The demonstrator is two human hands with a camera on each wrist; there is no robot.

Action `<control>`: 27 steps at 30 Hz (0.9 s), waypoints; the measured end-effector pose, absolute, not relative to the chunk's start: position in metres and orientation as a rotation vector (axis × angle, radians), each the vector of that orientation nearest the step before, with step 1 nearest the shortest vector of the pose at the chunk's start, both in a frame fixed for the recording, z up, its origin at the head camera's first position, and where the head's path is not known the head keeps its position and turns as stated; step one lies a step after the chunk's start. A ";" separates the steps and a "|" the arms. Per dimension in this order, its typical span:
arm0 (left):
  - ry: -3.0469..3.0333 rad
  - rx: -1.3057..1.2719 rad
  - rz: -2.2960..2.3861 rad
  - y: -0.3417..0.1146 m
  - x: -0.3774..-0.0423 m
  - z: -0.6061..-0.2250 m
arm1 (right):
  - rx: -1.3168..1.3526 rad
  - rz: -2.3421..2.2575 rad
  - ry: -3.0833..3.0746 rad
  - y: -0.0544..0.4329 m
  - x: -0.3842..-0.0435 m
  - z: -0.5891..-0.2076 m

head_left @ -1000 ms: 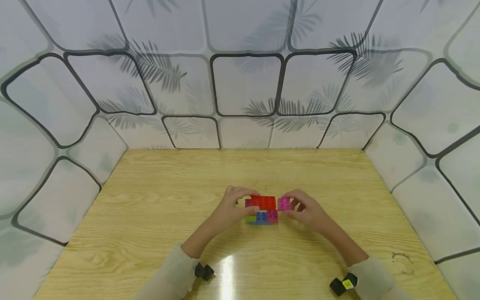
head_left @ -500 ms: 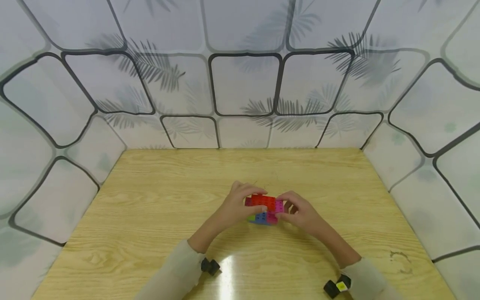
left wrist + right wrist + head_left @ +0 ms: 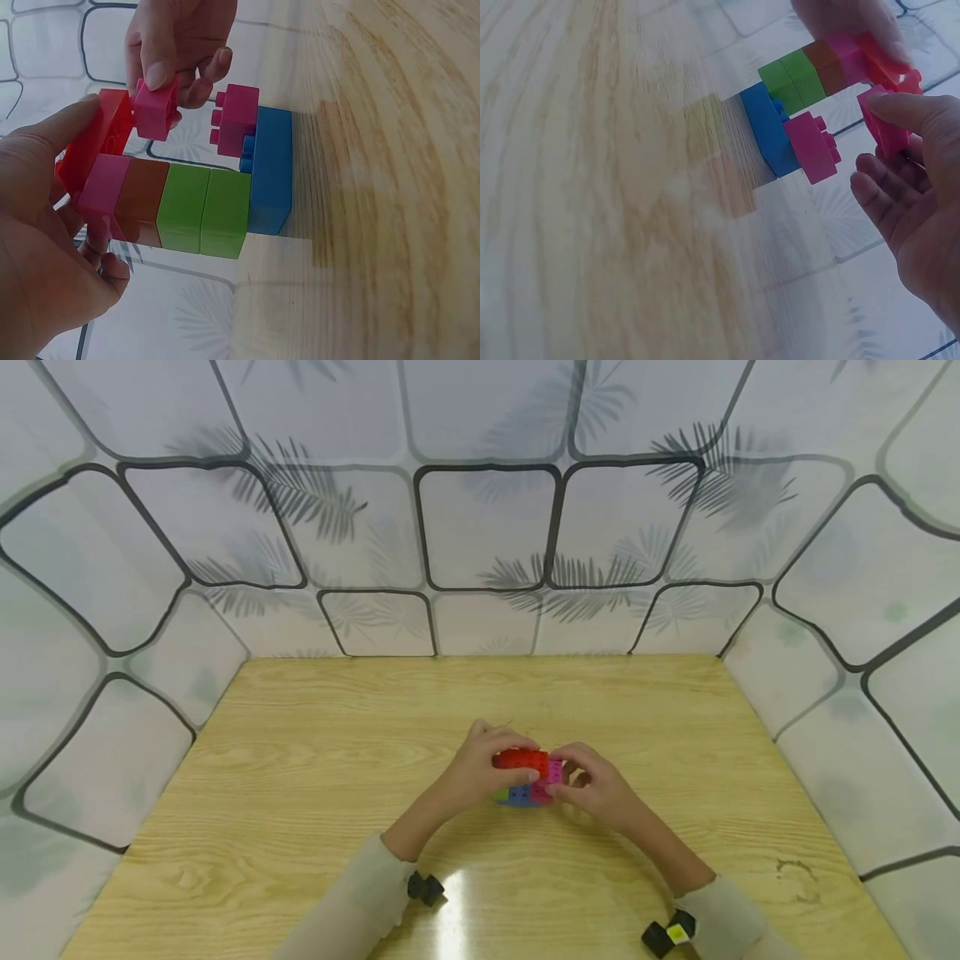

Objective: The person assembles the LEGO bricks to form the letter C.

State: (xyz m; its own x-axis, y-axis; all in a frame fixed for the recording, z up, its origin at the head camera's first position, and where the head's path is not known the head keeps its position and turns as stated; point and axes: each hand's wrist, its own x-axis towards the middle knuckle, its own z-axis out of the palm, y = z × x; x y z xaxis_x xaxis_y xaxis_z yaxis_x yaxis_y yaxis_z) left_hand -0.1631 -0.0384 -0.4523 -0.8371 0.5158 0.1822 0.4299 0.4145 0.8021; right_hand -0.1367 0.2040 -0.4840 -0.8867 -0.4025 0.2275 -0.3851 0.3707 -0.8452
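Observation:
My left hand (image 3: 476, 768) grips the red brick (image 3: 112, 127) across the top of a small block tower. Under one end of that brick runs a column of a pink brick (image 3: 105, 184), a brown brick (image 3: 142, 202) and two green bricks (image 3: 184, 206), standing on a blue brick (image 3: 274, 172). A second pink brick (image 3: 811, 148) sits on the blue brick's other end, studs up. Between thumb and fingers, my right hand (image 3: 600, 785) pinches a third pink brick (image 3: 154, 116). It is right at the red brick's free end, with a gap above the lower pink brick.
The tower stands on a wooden table (image 3: 375, 710). Patterned panels (image 3: 487, 527) rise at the back and both sides. Each wrist carries a small black camera, such as the right camera (image 3: 660, 937).
My right hand has moved left, bringing the pink brick from beside the red brick to its end. My left hand has slid slightly right and covers more of the red brick.

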 end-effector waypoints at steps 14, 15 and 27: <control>2.526 0.854 1.467 -0.037 -0.164 -0.456 | -0.520 -1.888 2.249 0.196 -0.131 -0.488; 2.525 0.850 1.467 -0.037 -0.164 -0.456 | -0.503 -1.911 2.222 0.196 -0.130 -0.488; 2.489 0.810 1.503 -0.036 -0.164 -0.457 | -0.320 -2.058 2.088 0.191 -0.123 -0.491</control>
State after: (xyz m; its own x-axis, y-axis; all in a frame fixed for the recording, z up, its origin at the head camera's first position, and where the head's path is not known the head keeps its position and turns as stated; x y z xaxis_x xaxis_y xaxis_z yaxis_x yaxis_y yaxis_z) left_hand -0.1640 -0.0364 -0.4571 -0.8489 0.5023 0.1646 0.3796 0.3625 0.8512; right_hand -0.1228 0.1915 -0.4909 -0.9582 -0.2858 0.0145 -0.0187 0.0121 -0.9998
